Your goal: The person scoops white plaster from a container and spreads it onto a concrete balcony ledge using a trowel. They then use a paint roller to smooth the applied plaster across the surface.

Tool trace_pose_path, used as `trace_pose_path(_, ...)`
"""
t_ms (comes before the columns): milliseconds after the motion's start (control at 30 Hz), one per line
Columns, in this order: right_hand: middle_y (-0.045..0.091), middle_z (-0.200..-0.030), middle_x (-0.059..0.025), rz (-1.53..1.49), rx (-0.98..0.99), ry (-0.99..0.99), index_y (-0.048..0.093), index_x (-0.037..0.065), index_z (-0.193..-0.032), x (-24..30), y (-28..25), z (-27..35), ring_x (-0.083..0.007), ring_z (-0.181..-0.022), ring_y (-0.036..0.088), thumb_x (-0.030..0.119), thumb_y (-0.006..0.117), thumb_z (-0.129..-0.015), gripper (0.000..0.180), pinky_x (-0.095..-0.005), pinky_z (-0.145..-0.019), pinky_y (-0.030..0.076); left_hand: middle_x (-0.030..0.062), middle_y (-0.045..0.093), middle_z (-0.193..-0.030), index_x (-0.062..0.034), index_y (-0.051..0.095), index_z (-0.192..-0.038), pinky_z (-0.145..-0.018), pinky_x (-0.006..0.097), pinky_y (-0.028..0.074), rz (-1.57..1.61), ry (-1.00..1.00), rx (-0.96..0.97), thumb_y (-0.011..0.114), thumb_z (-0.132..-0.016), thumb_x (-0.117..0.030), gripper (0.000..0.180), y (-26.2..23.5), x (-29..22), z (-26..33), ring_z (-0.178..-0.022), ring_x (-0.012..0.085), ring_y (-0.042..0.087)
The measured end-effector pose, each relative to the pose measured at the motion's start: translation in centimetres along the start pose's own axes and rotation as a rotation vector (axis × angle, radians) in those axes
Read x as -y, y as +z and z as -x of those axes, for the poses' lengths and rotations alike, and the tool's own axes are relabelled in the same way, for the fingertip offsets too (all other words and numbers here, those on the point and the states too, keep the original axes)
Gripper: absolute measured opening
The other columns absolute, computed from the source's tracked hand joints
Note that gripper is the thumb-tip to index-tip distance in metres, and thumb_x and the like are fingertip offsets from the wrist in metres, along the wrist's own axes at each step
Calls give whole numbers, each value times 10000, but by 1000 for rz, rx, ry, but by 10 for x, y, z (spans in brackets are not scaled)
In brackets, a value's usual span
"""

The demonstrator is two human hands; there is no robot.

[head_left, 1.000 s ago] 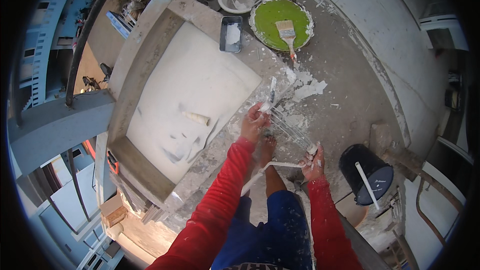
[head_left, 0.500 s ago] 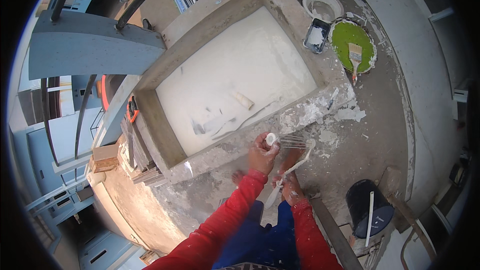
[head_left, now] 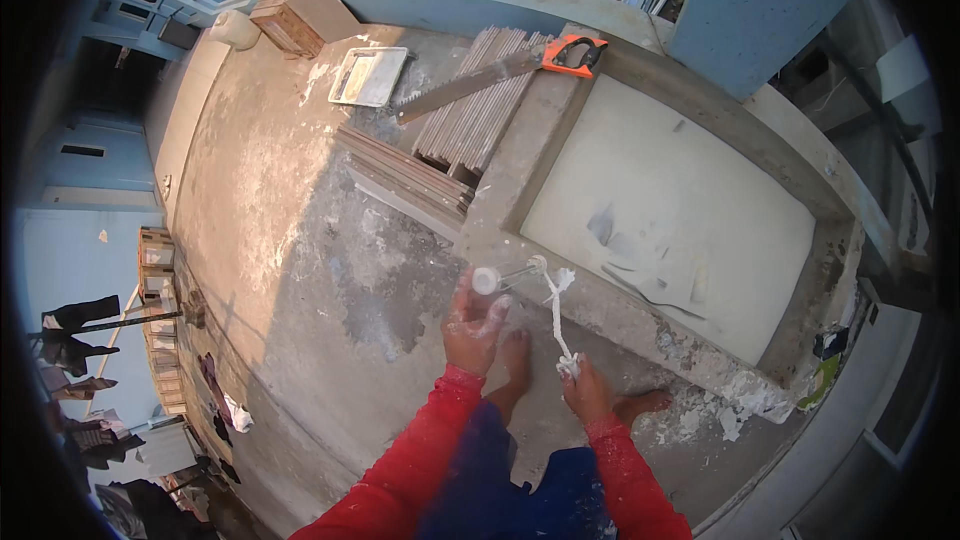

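Observation:
My left hand (head_left: 472, 338) has its thumb and fingers about the white round end cap of a bare paint roller frame (head_left: 557, 312). The frame's wire cage points to the right of that hand, and its bent arm is coated white. My right hand (head_left: 588, 392) is closed round the handle, lower down. Beyond both hands stands a concrete basin (head_left: 540, 145) holding milky white liquid (head_left: 690, 180). A pale roller sleeve (head_left: 698, 286) seems to lie in the liquid near the close wall, beside some dark streaks.
A handsaw (head_left: 573, 56) with an orange handle rests on the basin's corner, its blade across stacked flat strips (head_left: 478, 105). Another stack (head_left: 410, 178) lies nearer. Farther left are a paint tray (head_left: 368, 78), a box (head_left: 285, 25) and a jug (head_left: 234, 30). Clothes (head_left: 80, 325) hang at the left.
The view has swung left, so the basin now sits farther right and the saw and strips show fully. Both hands remain at the roller frame; its cage has come round to a different angle.

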State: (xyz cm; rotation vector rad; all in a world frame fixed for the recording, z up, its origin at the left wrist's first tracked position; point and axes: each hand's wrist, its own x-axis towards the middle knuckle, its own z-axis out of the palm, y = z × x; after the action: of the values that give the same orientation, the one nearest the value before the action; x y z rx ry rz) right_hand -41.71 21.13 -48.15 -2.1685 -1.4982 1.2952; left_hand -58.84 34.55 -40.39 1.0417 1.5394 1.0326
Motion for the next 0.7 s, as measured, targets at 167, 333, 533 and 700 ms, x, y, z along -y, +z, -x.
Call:
trace_pose_path(167, 670, -894, -252, 214, 86, -157, 528, 16, -1106, 90, 29, -93, -461, -819, 641, 249, 614, -903, 321, -546, -713, 496, 77, 640, -1063, -39, 399, -1467, -765, 256, 497, 1, 18, -308, 612, -952, -116, 563, -143, 46, -33, -861, 117, 589)
trace_pose_path(333, 658, -887, -301, 204, 94, -101, 495, -40, -1168, 92, 66, -130, -488, -851, 632, 250, 607, -908, 405, -551, -722, 494, 76, 656, -924, -55, 455, -1435, -693, 270, 498, -253, -351, -512, 599, -959, -138, 505, -271, 162, 42, -730, 123, 577)
trace_pose_path(533, 655, -872, -310, 274, 77, -118, 497, -61, -1191, 97, 63, -124, -489, -842, 635, 233, 610, -900, 428, -549, -718, 493, 185, 702, -932, -67, 510, -1383, -762, 436, 519, -802, -753, -481, 600, -922, -231, 497, -337, 212, 196, -828, 331, 684)
trace_pose_path(700, 651, -856, -313, 255, 75, -116, 492, -25, -1176, 94, 60, -132, -493, -841, 631, 238, 604, -902, 396, -565, -721, 484, 217, 707, -985, -1, 501, -1365, -811, 442, 524, -868, -956, -461, 609, -913, -326, 567, -330, 222, 276, -919, 350, 694)
